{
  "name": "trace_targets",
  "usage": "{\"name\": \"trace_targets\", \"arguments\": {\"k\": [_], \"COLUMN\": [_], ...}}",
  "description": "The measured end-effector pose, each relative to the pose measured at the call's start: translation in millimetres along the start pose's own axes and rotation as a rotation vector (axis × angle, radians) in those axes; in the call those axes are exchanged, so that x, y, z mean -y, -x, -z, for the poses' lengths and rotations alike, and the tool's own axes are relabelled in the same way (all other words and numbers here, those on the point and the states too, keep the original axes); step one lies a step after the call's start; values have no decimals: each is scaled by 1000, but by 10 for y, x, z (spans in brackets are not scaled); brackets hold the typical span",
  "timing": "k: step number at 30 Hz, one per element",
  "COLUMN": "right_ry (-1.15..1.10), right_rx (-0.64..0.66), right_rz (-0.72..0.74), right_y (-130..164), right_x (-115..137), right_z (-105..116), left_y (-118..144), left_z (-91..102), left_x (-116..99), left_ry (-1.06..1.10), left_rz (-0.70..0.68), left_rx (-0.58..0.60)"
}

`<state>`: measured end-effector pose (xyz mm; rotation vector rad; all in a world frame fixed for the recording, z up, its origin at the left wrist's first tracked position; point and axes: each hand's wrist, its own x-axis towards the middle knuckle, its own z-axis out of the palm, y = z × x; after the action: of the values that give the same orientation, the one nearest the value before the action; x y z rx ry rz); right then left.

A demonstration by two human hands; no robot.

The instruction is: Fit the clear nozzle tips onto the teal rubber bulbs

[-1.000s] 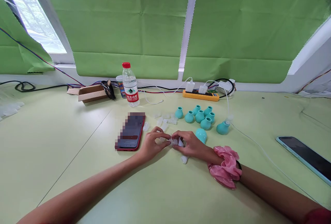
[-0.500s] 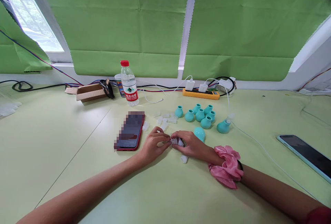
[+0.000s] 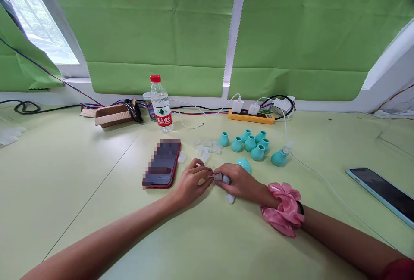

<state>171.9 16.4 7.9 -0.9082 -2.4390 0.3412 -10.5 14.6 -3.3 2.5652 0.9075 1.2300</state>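
My left hand (image 3: pixel 193 182) is closed, thumb and fingertips pinching one end of a small translucent plastic piece (image 3: pixel 217 177). My right hand (image 3: pixel 238 181) grips the other end, and a whitish rounded part (image 3: pixel 226 179) shows between its thumb and fingers. How the two parts join is hidden by the fingers. Just behind my right hand lies a teal rubber bulb (image 3: pixel 243 165), partly covered by it. A loose clear plastic piece (image 3: pixel 230 199) rests under the right hand's near side. Several more translucent pieces (image 3: pixel 214 150) are scattered beyond the hands.
Several teal bulbs (image 3: pixel 250 143) stand behind the hands; another bulb (image 3: pixel 279 158) has a clear tip fitted. A phone (image 3: pixel 163 163) lies left, a second phone (image 3: pixel 381 194) far right. At the back are a water bottle (image 3: pixel 163 110), cardboard box (image 3: pixel 114 116) and orange power strip (image 3: pixel 251 117).
The teal bulb behind my right hand has shifted slightly left and away. The plastic piece between my fingers has turned a little; both hands stay in nearly the same place.
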Motion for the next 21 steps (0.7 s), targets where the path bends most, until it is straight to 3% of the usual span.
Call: {"name": "trace_targets", "arguments": {"k": [21], "right_ry": [6], "right_rx": [0], "right_rz": [22], "right_y": [-14], "right_x": [11], "right_z": [16], "left_y": [-16], "left_z": [22], "left_x": [-13], "left_ry": [-46], "left_rz": [-4], "left_rx": [20]}}
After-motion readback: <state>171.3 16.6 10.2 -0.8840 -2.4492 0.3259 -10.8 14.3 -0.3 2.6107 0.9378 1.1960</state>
